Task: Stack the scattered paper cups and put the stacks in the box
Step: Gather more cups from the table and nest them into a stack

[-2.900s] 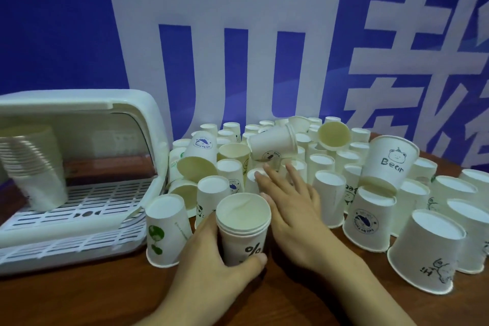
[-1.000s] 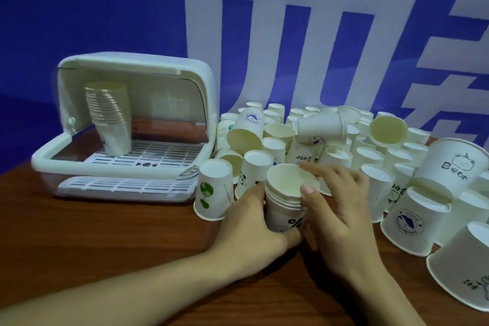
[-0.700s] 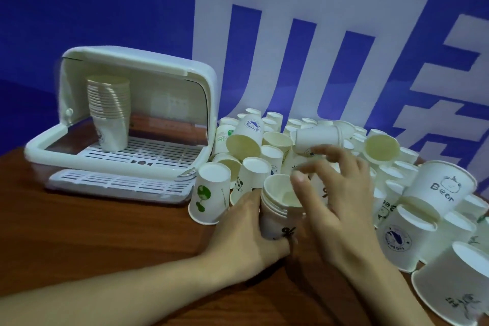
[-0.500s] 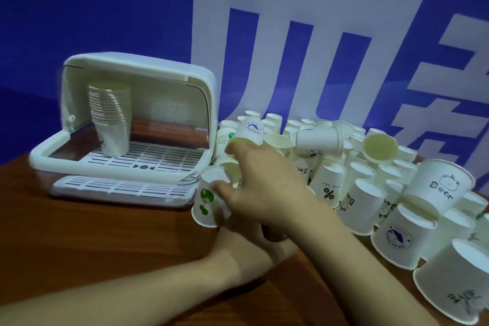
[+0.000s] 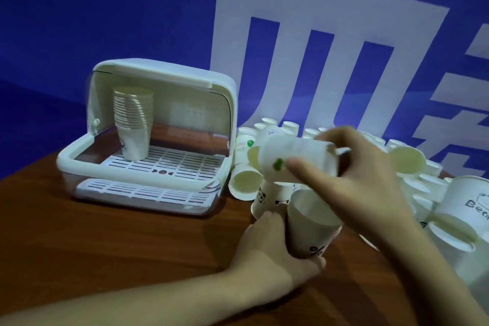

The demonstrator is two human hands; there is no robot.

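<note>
One cup lies sideways in the right hand's grasp, at twelve o'clock above the left hand's gripped upright stack.

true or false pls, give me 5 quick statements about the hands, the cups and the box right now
1. The left hand grips an upright stack of cups printed with a % sign. True.
2. The right hand is empty. False: it holds a cup with a green mark, tipped on its side above the stack.
3. The box has its lid shut. False: the lid is raised and the inside shows.
4. A tall stack stands upright on the slotted tray inside the box. True.
5. All loose cups on the table stand mouth up. False: many stand mouth down, and one beside the box lies on its side.
</note>
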